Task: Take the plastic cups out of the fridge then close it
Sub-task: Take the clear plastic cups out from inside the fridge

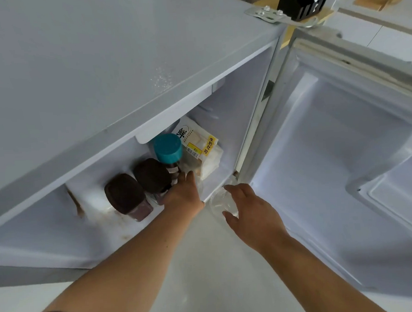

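Teal-capped bottle [168, 148], two dark-brown-lidded jars [124, 193], white-and-yellow bread bag [200, 144], pale grey fridge [100, 66]

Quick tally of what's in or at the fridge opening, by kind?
Brown-lidded jars: 2
Teal-capped bottle: 1
Bread bag: 1
Clear plastic cups in view: 1, under the right hand
Total: 5
A second cup by the left hand cannot be told apart.
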A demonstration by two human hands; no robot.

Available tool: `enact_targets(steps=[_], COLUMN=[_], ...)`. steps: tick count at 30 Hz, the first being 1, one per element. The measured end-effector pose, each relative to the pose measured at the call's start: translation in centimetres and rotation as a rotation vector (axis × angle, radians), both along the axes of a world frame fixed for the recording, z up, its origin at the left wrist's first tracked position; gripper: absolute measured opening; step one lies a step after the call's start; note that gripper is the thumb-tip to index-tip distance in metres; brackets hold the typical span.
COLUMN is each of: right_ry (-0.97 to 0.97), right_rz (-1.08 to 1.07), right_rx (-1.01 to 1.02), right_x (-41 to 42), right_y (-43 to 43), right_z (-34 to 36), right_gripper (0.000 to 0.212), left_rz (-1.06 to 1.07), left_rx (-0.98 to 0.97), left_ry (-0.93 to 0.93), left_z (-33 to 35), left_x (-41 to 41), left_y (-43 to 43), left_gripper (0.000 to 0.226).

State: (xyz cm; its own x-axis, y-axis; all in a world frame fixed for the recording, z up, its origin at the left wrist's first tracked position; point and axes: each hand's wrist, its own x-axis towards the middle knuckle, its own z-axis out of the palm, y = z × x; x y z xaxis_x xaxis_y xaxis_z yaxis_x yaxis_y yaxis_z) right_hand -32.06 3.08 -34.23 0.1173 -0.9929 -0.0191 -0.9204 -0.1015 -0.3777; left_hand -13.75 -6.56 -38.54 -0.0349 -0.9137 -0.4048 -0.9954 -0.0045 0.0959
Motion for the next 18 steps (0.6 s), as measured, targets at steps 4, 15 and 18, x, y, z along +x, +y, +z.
enact_targets(steps=[4, 15, 18], right_ry=[0.000, 0.015, 0.034], right_rz=[-0.012, -0.020, -0.029], right_rx=[0.034, 0.086, 0.098], right_x=[-0.7, -1.4, -1.6], right_y=[0.4, 1.7, 2.0], right_z=[0.0, -0.2, -0.1], right_gripper=[0.061, 0.058, 0.057], left_rz=[-0.028, -0.062, -0.096], left_rx=[0.000, 0.014, -0.014], left_ry=[-0.018, -0.032, -0.054], left_z=[-0.1, -1.7, -1.4], left_x=[-0.4, -0.2, -0.2], left_y=[-0.7, -1.3, -0.7], left_gripper=[0.089, 0.075, 0.070])
